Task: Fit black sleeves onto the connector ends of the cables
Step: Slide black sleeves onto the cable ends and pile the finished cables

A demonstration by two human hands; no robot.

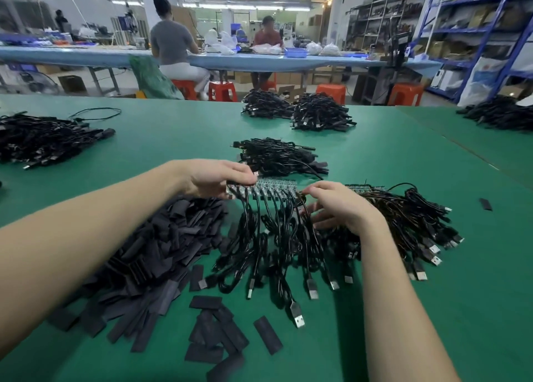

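on the green bench (375, 156) a strip of small circuit boards (268, 186) lies crosswise in front of the person, each board with a black cable (277, 237) running from it toward the near edge and ending in a usb plug (297, 316). the left hand (215, 177) has its grip closed on the strip's left end, fingers curled over the top edge and thumb beneath. the right hand (336, 205) is at the strip's right end: thumb and forefinger pinch something small there, at the connector end of the last cable, but what exactly is between them is too small to tell; the other fingers spread loosely over the cables below.

the black sleeves (150, 255) lie in a large loose heap at the left, just beside the cables and partly under the left forearm, with a scatter of single sleeves (219, 338) on the bench nearer the camera. a second strip with its own cables (409, 217) lies to the right, behind the right hand. one stray sleeve (486, 204) sits well apart at the far right.

further back sit several bundles of black cables (277, 156), and beyond the bench two people sit at a long blue table (86, 54) on red stools (222, 90), with blue shelving (476, 30) along the right wall.
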